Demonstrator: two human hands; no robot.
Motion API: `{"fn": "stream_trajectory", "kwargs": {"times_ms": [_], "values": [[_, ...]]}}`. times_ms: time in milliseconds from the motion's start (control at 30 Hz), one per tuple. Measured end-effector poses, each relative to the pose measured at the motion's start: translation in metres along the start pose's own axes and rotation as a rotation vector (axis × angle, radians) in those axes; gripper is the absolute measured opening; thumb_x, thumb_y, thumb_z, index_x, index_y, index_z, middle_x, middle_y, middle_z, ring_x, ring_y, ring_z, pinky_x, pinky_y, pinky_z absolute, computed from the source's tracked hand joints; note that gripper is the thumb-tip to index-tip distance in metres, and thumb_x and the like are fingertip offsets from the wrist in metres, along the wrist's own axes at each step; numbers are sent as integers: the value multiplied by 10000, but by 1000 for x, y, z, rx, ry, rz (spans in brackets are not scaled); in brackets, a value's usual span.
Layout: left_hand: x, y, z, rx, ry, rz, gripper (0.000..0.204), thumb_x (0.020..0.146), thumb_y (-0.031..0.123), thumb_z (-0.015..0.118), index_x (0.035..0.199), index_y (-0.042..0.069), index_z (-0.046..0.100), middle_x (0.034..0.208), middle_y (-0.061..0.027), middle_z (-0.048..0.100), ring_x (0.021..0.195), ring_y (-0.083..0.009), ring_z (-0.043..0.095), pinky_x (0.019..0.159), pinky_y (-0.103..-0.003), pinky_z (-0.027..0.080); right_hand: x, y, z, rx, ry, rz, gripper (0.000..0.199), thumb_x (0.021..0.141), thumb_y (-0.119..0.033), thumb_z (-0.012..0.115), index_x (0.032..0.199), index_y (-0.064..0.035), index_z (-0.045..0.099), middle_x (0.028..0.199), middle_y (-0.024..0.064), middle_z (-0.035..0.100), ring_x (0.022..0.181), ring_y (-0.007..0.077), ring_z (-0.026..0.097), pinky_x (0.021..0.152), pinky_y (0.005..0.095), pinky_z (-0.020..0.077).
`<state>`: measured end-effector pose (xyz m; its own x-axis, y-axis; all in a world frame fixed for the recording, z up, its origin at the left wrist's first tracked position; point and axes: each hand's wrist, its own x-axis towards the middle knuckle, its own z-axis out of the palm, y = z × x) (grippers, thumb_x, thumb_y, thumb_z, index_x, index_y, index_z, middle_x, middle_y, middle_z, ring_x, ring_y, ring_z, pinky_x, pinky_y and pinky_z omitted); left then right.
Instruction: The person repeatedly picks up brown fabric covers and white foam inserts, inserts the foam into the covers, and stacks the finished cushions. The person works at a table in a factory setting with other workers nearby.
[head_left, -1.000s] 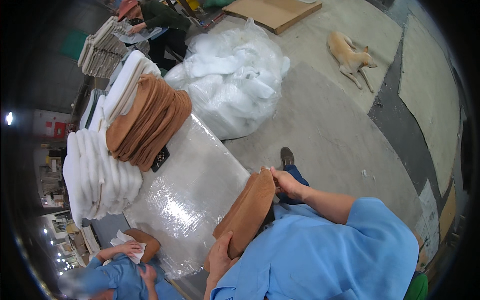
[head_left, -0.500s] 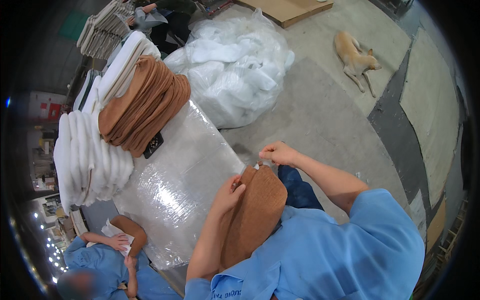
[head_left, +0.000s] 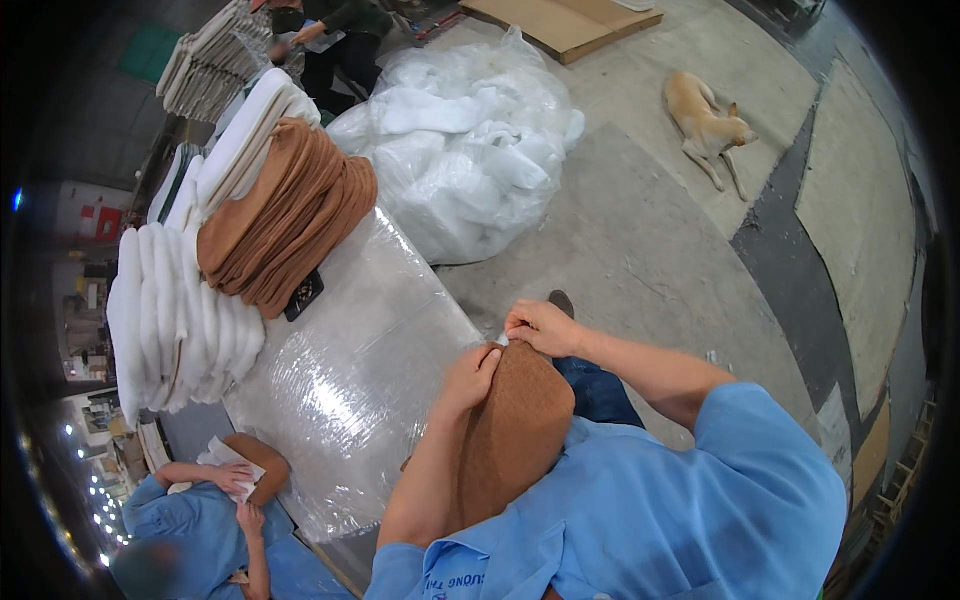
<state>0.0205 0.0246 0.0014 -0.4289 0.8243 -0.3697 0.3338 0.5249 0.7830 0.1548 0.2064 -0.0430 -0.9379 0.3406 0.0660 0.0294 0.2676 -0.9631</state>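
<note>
A brown fabric cushion (head_left: 518, 430) leans against my body at the table's near corner, with its top edge pointing away from me. My left hand (head_left: 472, 380) pinches the left side of that top edge. Right beside it, my right hand (head_left: 542, 326) has its fingers closed on the edge too. A small bit of white material (head_left: 503, 341) pokes out between the two hands. My fingers cover most of the edge, so whether it is a seam or an opening cannot be made out.
The table (head_left: 345, 350) is wrapped in clear plastic. On its far left stand stacks of brown covers (head_left: 290, 215) and white pads (head_left: 180, 315), with a black phone-like object (head_left: 305, 295) beside them. A co-worker (head_left: 215, 525) handles another brown piece. Beyond lie a plastic-wrapped white bundle (head_left: 460, 150) and a dog (head_left: 707, 125).
My right hand has come left and down onto the cushion's top edge. My left hand has shifted slightly right, so both now meet there. The co-worker at lower left barely moves.
</note>
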Motion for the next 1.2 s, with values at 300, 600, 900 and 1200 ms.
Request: {"fn": "stream_trajectory", "kwargs": {"times_ms": [300, 600, 900, 1200], "values": [[0, 18, 43, 82, 314, 15, 291, 1058, 258, 575, 965, 1, 673, 909, -239, 666, 875, -417, 649, 787, -476, 498, -22, 13, -29, 734, -243, 693, 169, 1017, -216, 724, 1064, -55, 712, 914, 9, 694, 836, 103, 658, 685, 275, 535], [27, 5, 21, -304, -165, -230, 340, 1018, 318, 650, 1206, 47, 736, 1009, -151, 758, 859, -200, 686, 823, -365, 531, -26, 22, -6, 430, 33, 625, 181, 1037, -180, 684, 898, -68, 656, 859, -20, 655, 774, 80, 562, 673, 284, 478], [45, 17, 58, 276, 96, -62, 317, 1041, 280, 572, 965, 8, 717, 933, -246, 733, 962, -454, 692, 810, -519, 538, -24, 35, 1, 224, 124, 844, 255, 1020, -218, 706, 823, -84, 616, 748, -23, 608, 675, 94, 510, 598, 316, 438], [66, 9, 72, 432, 65, -63, 270, 1016, 245, 609, 869, 32, 686, 866, -195, 742, 853, -396, 720, 771, -532, 553, -33, 73, 10, 967, 46, 1263, 140, 1008, -146, 703, 891, -76, 673, 849, 29, 711, 706, 159, 666, 644, 351, 551]]}}
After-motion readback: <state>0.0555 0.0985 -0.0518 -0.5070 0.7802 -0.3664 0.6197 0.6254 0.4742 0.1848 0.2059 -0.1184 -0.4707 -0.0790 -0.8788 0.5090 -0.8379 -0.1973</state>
